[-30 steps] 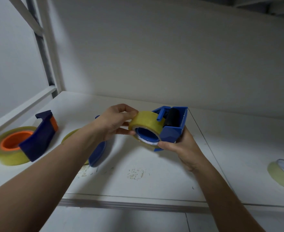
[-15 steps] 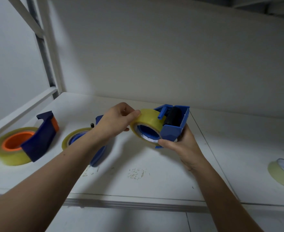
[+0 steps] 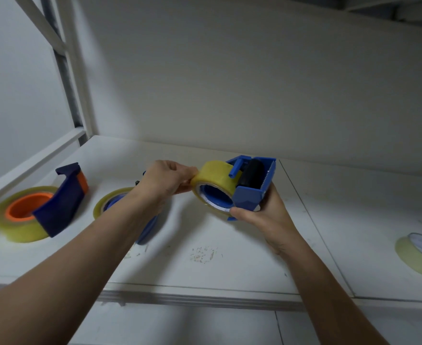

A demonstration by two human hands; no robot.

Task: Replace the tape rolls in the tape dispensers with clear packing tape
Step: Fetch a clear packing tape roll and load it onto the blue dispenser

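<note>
A blue tape dispenser [image 3: 251,195] with a black roller and a toothed blade is held above the white shelf [image 3: 205,260]; my right hand [image 3: 264,217] grips it from below. A yellowish clear tape roll [image 3: 216,178] sits on its blue hub. My left hand [image 3: 166,179] pinches the roll's left edge between thumb and fingers. A second blue dispenser with a tape roll [image 3: 116,204] lies on the shelf, partly hidden behind my left forearm. At the far left stands a third, dark-blue dispenser [image 3: 60,205] with an orange hub on a big clear roll [image 3: 15,225].
A loose roll of clear tape [image 3: 419,255] lies flat on the shelf at the far right. A white back wall rises behind the shelf, and a white frame post stands at the left rear. The shelf's front edge runs below my forearms.
My left hand shifted from the roll's front face up to its upper left edge. The held dispenser rose slightly, and the second dispenser behind my left arm came into view.
</note>
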